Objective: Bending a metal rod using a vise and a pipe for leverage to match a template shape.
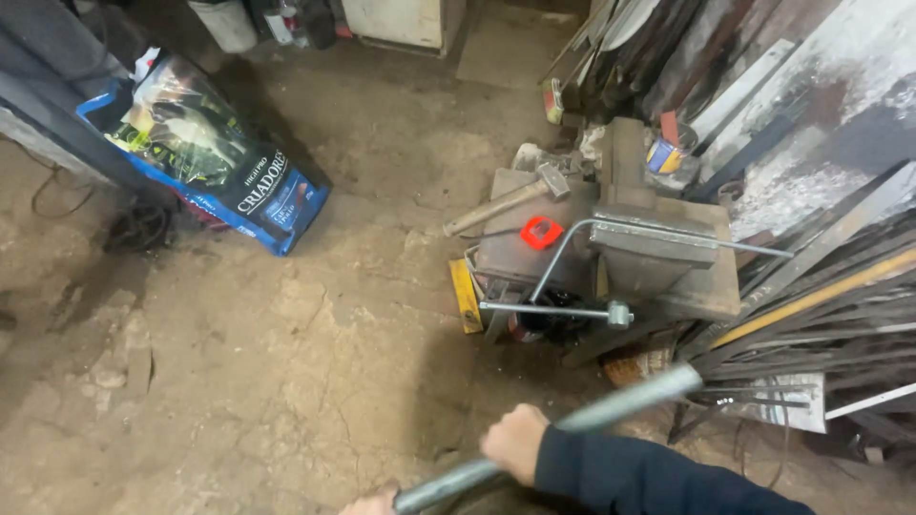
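- Right hand point(516, 441) is wrapped tight round a long grey metal pipe point(572, 424), dark sleeve running off to the lower right.
- Left hand point(374, 502) is barely in shot at the bottom edge, sitting right at the pipe's lower end; only a sliver shows, so I cannot tell whether it is closed on the pipe.
- The pipe slants up from the bottom edge toward the right, its far end hanging above the dirt floor point(286, 362) near a stack of metal bars point(821, 324).
- Just beyond the pipe's tip stands a heavy steel block point(658, 248), with a bent thin rod point(611, 229) across it.
- A glowing orange-red ring-shaped piece point(541, 232) lies on the metal plate beside that block.
- A hammer point(510, 198) rests with its head up near the block's left corner.
- Well apart, upper left, a blue and black feed sack point(215, 153) leans on the floor.
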